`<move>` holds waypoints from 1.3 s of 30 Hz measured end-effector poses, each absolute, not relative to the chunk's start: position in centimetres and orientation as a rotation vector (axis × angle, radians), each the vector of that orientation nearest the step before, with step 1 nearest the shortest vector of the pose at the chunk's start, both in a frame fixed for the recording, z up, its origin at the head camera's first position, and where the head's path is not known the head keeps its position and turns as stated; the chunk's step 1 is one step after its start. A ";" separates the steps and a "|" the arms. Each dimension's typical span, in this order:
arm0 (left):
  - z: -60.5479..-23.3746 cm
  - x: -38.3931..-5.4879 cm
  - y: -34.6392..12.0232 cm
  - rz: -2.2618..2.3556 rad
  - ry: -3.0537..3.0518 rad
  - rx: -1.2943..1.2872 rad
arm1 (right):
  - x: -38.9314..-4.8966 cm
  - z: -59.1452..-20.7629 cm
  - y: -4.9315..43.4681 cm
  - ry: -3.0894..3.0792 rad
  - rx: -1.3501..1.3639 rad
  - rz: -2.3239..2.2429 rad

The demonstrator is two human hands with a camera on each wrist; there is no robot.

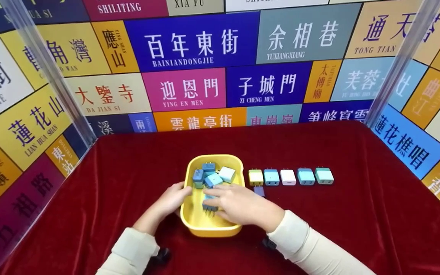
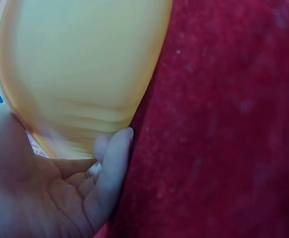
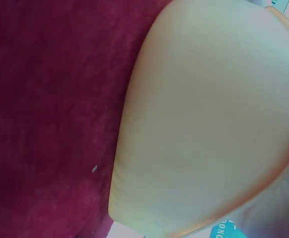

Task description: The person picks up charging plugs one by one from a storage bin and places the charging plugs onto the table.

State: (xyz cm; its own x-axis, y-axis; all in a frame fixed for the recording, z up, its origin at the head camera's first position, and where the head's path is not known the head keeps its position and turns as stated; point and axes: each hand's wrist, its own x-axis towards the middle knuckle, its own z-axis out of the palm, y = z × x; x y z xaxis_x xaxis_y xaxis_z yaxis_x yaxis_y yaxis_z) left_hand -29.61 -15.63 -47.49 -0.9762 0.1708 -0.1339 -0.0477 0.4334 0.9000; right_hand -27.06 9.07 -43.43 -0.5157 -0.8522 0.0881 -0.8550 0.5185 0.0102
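Observation:
In the head view my left hand (image 1: 174, 198) grips the left side of a yellow plastic bin (image 1: 204, 230), thumb at the rim and fingers along the outer wall. The left wrist view shows curled fingers (image 2: 107, 173) at that wall. My right hand (image 1: 239, 204) reaches over the bin's right rim, its fingers spread across a blue-grey charger plug (image 1: 209, 205) whose prongs face me. Farther back in the bin lie several blue chargers (image 1: 214, 180) and a white one (image 1: 227, 174). In the right wrist view the bin's outer wall (image 3: 209, 109) hides most of the hand.
Right of the bin, a row of chargers runs across the red velvet cloth (image 1: 147, 152): a yellow-green one (image 1: 256, 177), blue ones (image 1: 271, 177), a white one (image 1: 288, 177) and a green one (image 1: 324, 175). A purple-blue charger (image 1: 259, 191) sits just below the row. Sign-covered walls (image 1: 189, 42) stand behind.

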 end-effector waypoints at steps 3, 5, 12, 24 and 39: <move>-47.4 -29.6 -15.6 1.561 2.479 0.103 | -27.1 -43.4 9.2 -2.732 1.518 0.064; -47.4 -29.6 -15.6 1.557 2.483 0.098 | -27.0 -43.4 9.1 -2.755 1.499 0.063; -47.4 -29.6 -15.6 1.555 2.491 0.086 | -26.9 -43.4 9.0 -2.634 1.394 0.036; -47.6 -29.6 -15.5 1.560 2.496 0.094 | -26.4 -43.3 9.1 -2.629 1.205 0.027; -47.4 -29.6 -15.7 1.555 2.476 0.102 | -26.8 -43.6 9.0 -2.625 1.304 0.055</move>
